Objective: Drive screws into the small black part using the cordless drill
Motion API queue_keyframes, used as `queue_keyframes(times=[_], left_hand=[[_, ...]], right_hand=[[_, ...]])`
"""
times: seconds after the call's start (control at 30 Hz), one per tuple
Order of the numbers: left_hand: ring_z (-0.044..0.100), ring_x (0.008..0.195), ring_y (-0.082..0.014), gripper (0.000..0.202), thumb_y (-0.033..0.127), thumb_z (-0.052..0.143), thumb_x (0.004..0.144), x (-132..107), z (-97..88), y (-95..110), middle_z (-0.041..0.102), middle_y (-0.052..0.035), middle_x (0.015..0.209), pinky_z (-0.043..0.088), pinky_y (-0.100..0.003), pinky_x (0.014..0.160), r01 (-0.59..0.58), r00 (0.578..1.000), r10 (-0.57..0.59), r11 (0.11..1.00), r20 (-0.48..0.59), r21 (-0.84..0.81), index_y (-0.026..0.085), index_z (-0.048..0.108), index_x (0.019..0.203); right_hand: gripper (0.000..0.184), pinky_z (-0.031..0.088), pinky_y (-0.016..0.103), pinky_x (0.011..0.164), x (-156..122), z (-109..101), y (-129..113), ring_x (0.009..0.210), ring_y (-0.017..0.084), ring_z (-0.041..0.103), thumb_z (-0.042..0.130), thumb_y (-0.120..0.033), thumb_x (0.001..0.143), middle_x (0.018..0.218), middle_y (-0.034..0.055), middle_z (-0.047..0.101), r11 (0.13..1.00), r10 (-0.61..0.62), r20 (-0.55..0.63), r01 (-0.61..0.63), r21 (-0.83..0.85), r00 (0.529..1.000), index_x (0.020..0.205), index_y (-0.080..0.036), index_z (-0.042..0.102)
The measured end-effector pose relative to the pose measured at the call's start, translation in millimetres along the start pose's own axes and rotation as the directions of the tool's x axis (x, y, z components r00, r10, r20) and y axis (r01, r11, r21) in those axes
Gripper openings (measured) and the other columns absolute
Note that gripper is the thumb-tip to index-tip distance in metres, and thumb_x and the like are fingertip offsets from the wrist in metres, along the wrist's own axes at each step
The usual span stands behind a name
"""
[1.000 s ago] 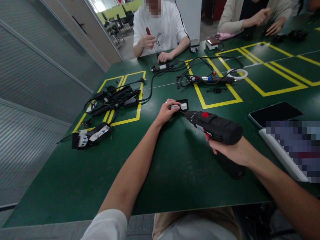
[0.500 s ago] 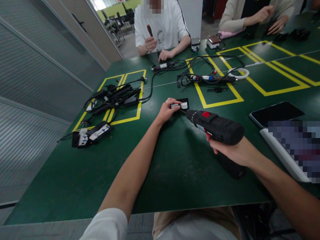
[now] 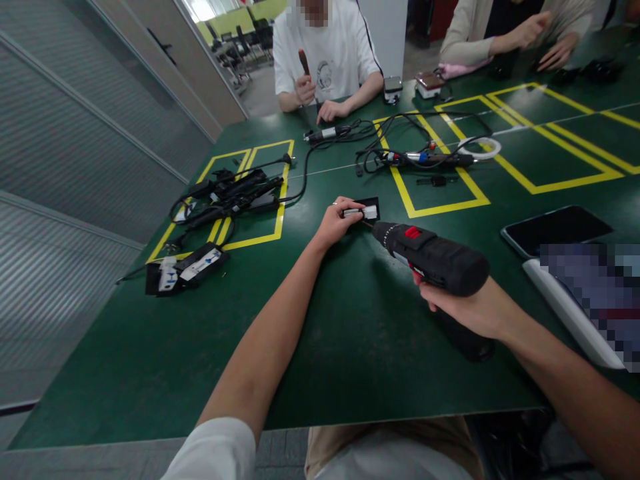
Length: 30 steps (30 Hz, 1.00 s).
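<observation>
My right hand (image 3: 455, 300) is wrapped around the grip of a black cordless drill (image 3: 435, 257) with a red switch on top. The drill points forward and left, and its thin bit reaches the near side of a small flat black piece with a white label (image 3: 371, 212). My left hand (image 3: 337, 223) holds that piece down on the green table (image 3: 320, 360), fingers closed over its left part. Whether the bit's tip touches the piece is hard to make out. My left fingers hide part of the label.
A heap of black cabled devices (image 3: 240, 193) lies left, with labelled black pieces (image 3: 185, 270) before it. Cabled tools (image 3: 425, 159) lie beyond my hands. A phone (image 3: 555, 230) and a white-edged device (image 3: 570, 313) are at right. Opposite, a person (image 3: 325, 60) holds a screwdriver (image 3: 304, 63); another person's hands (image 3: 535, 40) are far right.
The drill and both hands keep nearly the same pose at the black piece. The whole view has shifted very slightly. The person opposite still holds the screwdriver upright.
</observation>
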State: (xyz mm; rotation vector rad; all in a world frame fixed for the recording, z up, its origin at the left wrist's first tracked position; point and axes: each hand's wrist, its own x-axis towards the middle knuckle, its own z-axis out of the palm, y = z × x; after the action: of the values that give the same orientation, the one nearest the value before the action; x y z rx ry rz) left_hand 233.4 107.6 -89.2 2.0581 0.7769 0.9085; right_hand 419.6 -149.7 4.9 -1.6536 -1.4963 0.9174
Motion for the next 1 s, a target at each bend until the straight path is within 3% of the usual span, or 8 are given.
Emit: queue_keyframes(times=[0.2,0.43,1.0], left_hand=[[0.056,0.103,-0.0200,0.025,0.032,0.067,0.076,0.0,-0.3,1.3,0.059,-0.0048,0.102,0.044,-0.038,0.097,0.010,1.000,-0.010,1.000,-0.002,0.006,0.020,0.072,0.097],[0.056,0.102,-0.0199,0.025,0.031,0.067,0.075,-0.5,-0.2,2.7,0.058,-0.0046,0.103,0.043,-0.038,0.097,0.025,1.000,-0.025,1.000,0.000,-0.008,0.020,0.073,0.097],[0.055,0.106,-0.0206,0.025,0.033,0.066,0.076,0.0,0.0,-0.4,0.058,-0.0048,0.103,0.043,-0.038,0.099,0.013,1.000,-0.013,1.000,-0.002,0.010,0.020,0.072,0.097]], right_hand=[[0.013,0.054,0.039,0.070,-0.5,4.0,4.0,0.083,0.026,0.067,0.066,-0.027,0.074,0.078,0.0033,0.067,1.000,0.003,0.024,-0.002,-0.022,1.000,0.087,-0.025,0.067],[0.028,0.055,0.042,0.070,-1.1,7.6,2.6,0.083,0.028,0.067,0.069,-0.026,0.071,0.080,0.0043,0.067,1.000,-0.021,0.005,0.021,0.003,1.000,0.099,-0.028,0.066],[0.017,0.054,0.040,0.072,2.1,1.5,3.6,0.085,0.027,0.067,0.065,-0.027,0.074,0.081,0.0041,0.067,1.000,-0.016,0.013,0.016,-0.016,1.000,0.091,-0.025,0.067]])
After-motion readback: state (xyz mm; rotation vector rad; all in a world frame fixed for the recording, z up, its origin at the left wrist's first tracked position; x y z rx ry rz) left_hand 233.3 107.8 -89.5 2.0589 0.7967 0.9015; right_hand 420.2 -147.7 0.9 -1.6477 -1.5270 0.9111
